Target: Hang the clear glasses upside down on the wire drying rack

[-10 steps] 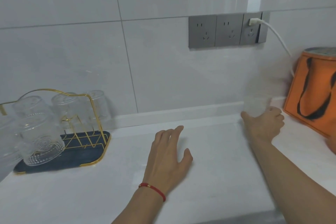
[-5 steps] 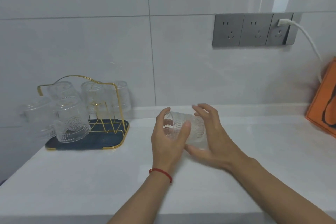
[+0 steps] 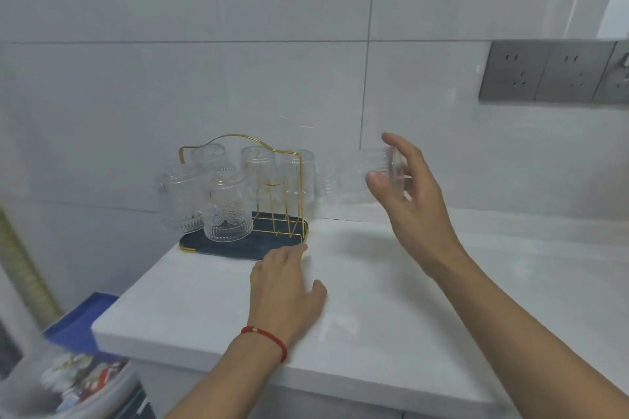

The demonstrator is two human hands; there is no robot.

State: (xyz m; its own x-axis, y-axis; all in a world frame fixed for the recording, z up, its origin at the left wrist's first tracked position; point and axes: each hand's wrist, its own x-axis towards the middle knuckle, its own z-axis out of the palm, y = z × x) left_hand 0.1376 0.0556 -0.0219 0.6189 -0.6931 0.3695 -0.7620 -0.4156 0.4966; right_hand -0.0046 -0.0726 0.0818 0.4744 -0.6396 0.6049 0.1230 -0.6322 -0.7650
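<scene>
A gold wire drying rack (image 3: 289,160) on a dark blue tray (image 3: 238,245) stands at the back left of the white counter. Several clear patterned glasses (image 3: 228,207) hang upside down on it. My right hand (image 3: 408,194) holds another clear glass (image 3: 354,177) on its side in the air, just right of the rack, with its mouth turned toward the rack. My left hand (image 3: 286,289) lies flat on the counter, fingers apart, its fingertips at the tray's front right corner.
Grey wall sockets (image 3: 551,71) sit at the upper right. The white counter (image 3: 391,316) ends at its left edge, below which are a blue object (image 3: 81,320) and a cluttered bin (image 3: 68,384). A tiled wall stands right behind the rack.
My right hand has lifted the glass and carried it left toward the rack. My left hand has let go of the glass and dropped flat by the tray. The view has swung left.
</scene>
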